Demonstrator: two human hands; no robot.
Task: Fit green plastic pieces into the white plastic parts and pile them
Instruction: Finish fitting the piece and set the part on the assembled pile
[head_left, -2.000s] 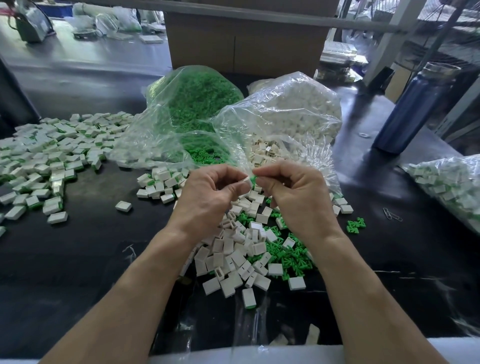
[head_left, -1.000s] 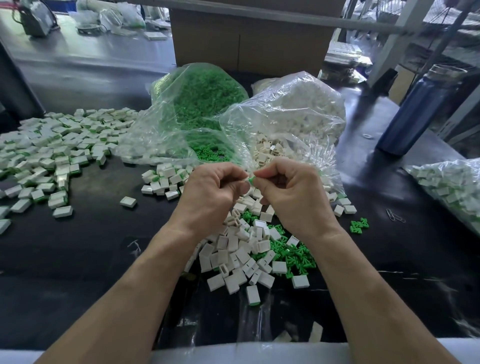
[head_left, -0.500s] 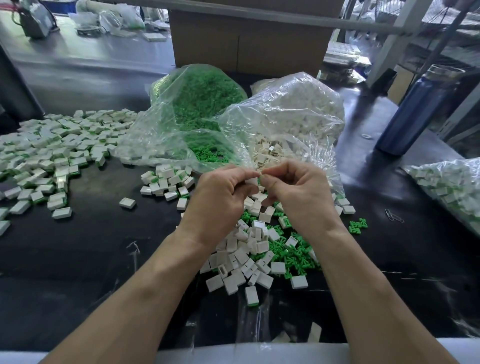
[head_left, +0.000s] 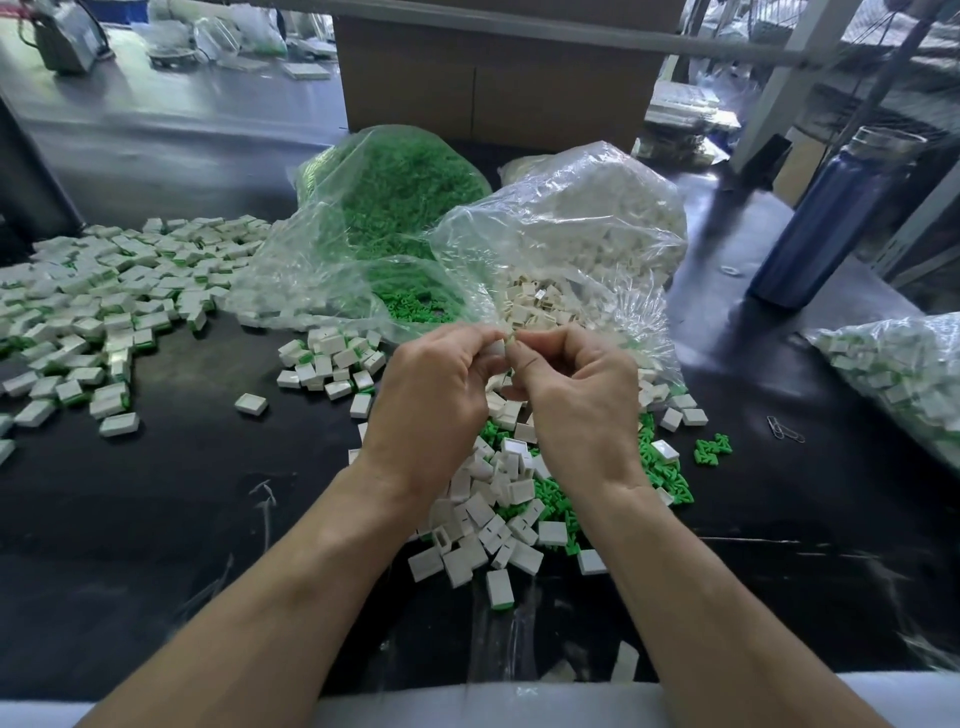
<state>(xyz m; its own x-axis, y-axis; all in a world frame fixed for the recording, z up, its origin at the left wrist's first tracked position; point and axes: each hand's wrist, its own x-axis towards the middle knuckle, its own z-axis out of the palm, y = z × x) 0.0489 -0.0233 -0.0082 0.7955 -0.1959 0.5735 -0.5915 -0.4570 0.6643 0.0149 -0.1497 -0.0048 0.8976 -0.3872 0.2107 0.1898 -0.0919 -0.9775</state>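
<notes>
1. No brand, label or readable writing anywhere: the blue bottle (head_left: 826, 218) at two o'clock and the cardboard box (head_left: 498, 67) at twelve show plain faces.
2. Both hands meet at centre frame, fingertips touching. The left hand (head_left: 436, 400) pinches a white plastic part (head_left: 497, 347) between thumb and fingers; the right hand (head_left: 576, 400) is curled tight against it, pinching at the same spot.
3. Half a second ago the hands sat a touch lower; now they have lifted slightly toward twelve, and no green shows between the fingertips, where a second ago a green tip peeked out.
4. Directly below the hands, at six o'clock, lies the loose heap of white parts (head_left: 488, 514) mixed with green pieces (head_left: 556, 499).
5. At nine o'clock spreads the finished pile (head_left: 104, 306); the green bag (head_left: 384, 208) and white bag (head_left: 582, 223) lie at twelve.
</notes>
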